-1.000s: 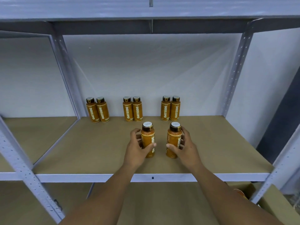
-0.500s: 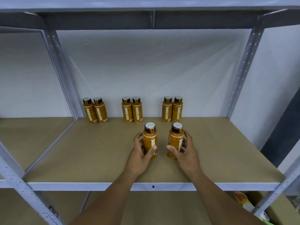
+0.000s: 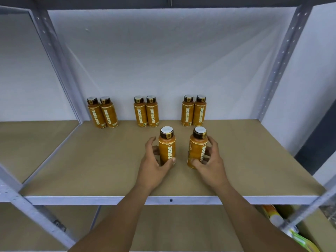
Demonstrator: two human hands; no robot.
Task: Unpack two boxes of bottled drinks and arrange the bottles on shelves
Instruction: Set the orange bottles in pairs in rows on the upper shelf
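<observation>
**shelfnoob:** ok so where are the bottles right now?

**boxcutter_dan:** Two are in hand, just below the middle of the frame. The left bottle has the left hand on it. The grip is closed round the lower body, thumb across the front under the OATSIDE lettering, fingers round the back. Same deal for the right bottle and the right hand: grip wrapped round it, thumb low at the front, fingers curled round the right side. Both are pretty much upright, near each other with a gap between, not touching. The thumbs hide the bases, so I can't say for sure they're sitting on the board.

**shelfnoob:** and the rest?

**boxcutter_dan:** Six more stand at the back of the same shelf, up against the white wall, in three twos: left pair, middle pair and right pair. Bottles within a pair touch, and the pairs are well apart. All are orange with dark caps and white tops. The left bottle is in front of the gap between the middle and right pairs, and the right bottle is in front of the right pair. Grey perforated posts run up both sides. There's a lower shelf along the bottom, and a cardboard box in the lower right corner. Something orange and yellow-green is by the box, too blurry to call.
</observation>
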